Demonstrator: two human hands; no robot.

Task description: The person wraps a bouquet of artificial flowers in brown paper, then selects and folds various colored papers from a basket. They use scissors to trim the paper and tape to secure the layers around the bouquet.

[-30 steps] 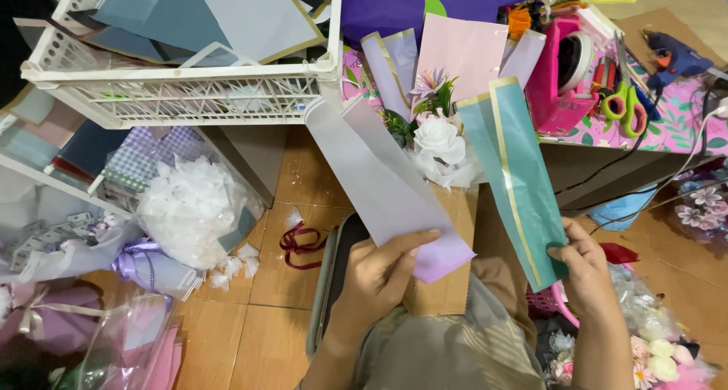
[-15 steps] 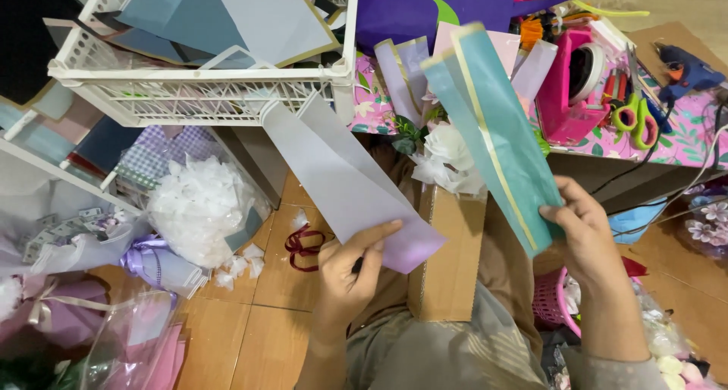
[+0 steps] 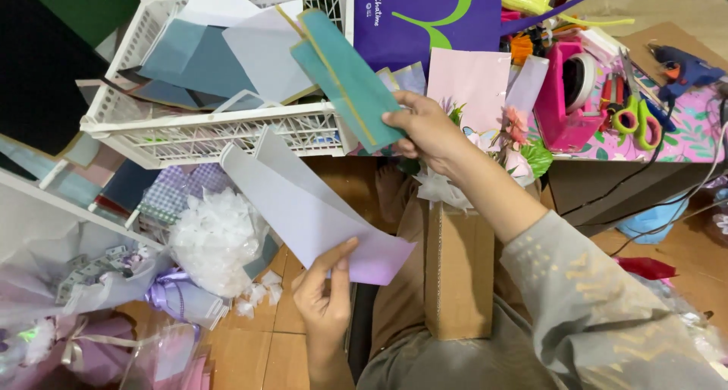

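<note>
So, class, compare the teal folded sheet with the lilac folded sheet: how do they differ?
The teal sheet is darker and narrower, with a gold edge; the lilac sheet is pale and wider. The right hand holds the teal sheet over the white basket; the left hand holds the lilac sheet lower. Both are folded paper.

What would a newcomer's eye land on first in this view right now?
Probably the right hand at centre, holding a folded teal sheet over the white plastic basket of paper sheets at upper left. Below it, the left hand grips a folded lavender sheet. The bright pink tape dispenser and green-handled scissors stand out on the table at right.
</note>
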